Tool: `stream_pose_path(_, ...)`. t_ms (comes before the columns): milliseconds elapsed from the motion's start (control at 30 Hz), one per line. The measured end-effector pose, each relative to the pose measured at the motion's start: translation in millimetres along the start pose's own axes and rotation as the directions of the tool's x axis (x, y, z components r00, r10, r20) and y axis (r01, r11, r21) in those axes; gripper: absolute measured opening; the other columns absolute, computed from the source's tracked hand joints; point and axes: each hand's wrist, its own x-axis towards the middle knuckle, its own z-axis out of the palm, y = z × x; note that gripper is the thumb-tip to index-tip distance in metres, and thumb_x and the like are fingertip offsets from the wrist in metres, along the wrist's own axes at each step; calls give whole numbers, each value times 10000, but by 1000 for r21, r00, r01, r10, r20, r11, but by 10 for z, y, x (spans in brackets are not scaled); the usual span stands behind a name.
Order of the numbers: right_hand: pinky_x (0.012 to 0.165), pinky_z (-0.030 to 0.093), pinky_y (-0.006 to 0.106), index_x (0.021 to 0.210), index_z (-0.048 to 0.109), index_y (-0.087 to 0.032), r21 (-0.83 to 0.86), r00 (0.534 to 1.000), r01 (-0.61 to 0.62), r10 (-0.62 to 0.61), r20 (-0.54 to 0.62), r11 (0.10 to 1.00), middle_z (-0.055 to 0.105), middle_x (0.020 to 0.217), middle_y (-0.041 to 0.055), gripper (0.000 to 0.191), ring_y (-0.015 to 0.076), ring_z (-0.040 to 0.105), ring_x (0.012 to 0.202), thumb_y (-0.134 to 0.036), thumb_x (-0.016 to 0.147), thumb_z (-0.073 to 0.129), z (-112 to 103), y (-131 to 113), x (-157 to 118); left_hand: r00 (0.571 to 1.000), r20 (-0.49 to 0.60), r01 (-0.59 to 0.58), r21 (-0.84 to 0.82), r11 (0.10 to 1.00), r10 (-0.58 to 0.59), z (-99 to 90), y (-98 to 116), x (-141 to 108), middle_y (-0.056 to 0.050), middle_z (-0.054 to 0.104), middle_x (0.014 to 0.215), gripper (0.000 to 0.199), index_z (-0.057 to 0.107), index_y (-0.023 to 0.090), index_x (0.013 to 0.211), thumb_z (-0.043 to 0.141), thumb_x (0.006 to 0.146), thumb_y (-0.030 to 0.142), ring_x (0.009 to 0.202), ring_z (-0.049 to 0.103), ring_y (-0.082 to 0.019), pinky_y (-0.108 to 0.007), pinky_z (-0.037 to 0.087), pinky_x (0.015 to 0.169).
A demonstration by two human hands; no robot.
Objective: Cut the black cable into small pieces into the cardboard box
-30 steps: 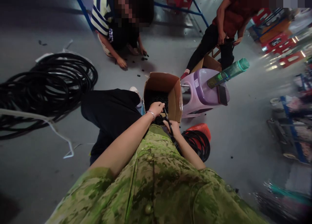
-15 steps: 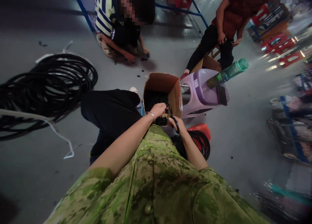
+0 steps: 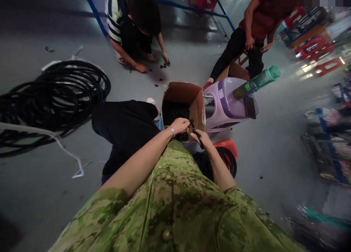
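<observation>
A cardboard box [image 3: 196, 102] stands open in front of me, with many small black pieces [image 3: 175, 111] inside. Over its near part my left hand [image 3: 181, 125] is closed in a pinch on a small black piece [image 3: 191, 120]. My right hand [image 3: 201, 138] grips black-handled scissors [image 3: 197, 136], whose tips meet the piece beside my left fingertips. Whether the blades are apart is too small to tell.
Coiled black tubing [image 3: 79, 84] lies at the left. A purple stool [image 3: 227, 102] right of the box bears a green bottle [image 3: 257, 82] and a dark phone [image 3: 250, 106]. Another coil [image 3: 230, 162] lies near my right forearm. Two people sit or crouch beyond.
My right hand and the scissors have shifted slightly right, and the scissor tips now lie against my left fingertips. The crouching person's head and hands have moved.
</observation>
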Motion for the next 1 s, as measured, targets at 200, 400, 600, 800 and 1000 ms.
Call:
stream_pose_path(200, 584, 382, 230, 765, 633, -185, 38, 999, 25, -26, 34, 999, 584, 631, 1, 493, 141, 509, 615, -671, 764, 552, -10, 43, 3, 1000, 7, -15, 40, 999, 15, 9, -15, 4, 15, 549, 535, 303, 573, 161, 615, 396, 840, 260, 415, 463, -98, -227, 374, 472)
stream_pose_path(400, 552, 364, 221, 733, 618, -190, 28, 999, 27, -28, 36, 999, 543, 594, -8, 487, 136, 490, 595, -671, 762, 549, -6, 108, 4, 1000, 8, -15, 62, 998, 15, 24, -54, 38, 25, 512, 484, 311, 546, 169, 588, 393, 839, 269, 406, 456, -97, -221, 362, 466)
stream_pose_path(600, 568, 367, 219, 760, 632, -183, 4, 999, 31, -31, 42, 1000, 568, 631, -3, 467, 135, 502, 618, -646, 764, 567, -11, 113, -2, 1000, 4, 1, 56, 998, -1, 24, -45, 43, 21, 519, 487, 304, 546, 163, 583, 391, 829, 254, 396, 447, -90, -214, 347, 452)
stream_pose_path(800, 599, 380, 226, 816, 647, -167, 14, 998, 26, -27, 56, 1000, 586, 651, 1, 475, 142, 517, 647, -635, 767, 575, -7, 96, -9, 1000, 12, 11, 48, 999, -12, 12, -9, 17, 22, 537, 523, 289, 562, 151, 611, 388, 823, 243, 393, 446, -83, -207, 352, 447)
stream_pose_path(1000, 568, 351, 227, 694, 605, -184, -55, 999, 16, -15, 29, 998, 537, 564, -7, 477, 139, 490, 594, -650, 777, 548, 24, 71, -34, 1000, 19, 0, 89, 996, -1, 15, -24, 24, 22, 513, 488, 300, 563, 153, 591, 396, 825, 239, 393, 446, -94, -215, 355, 451)
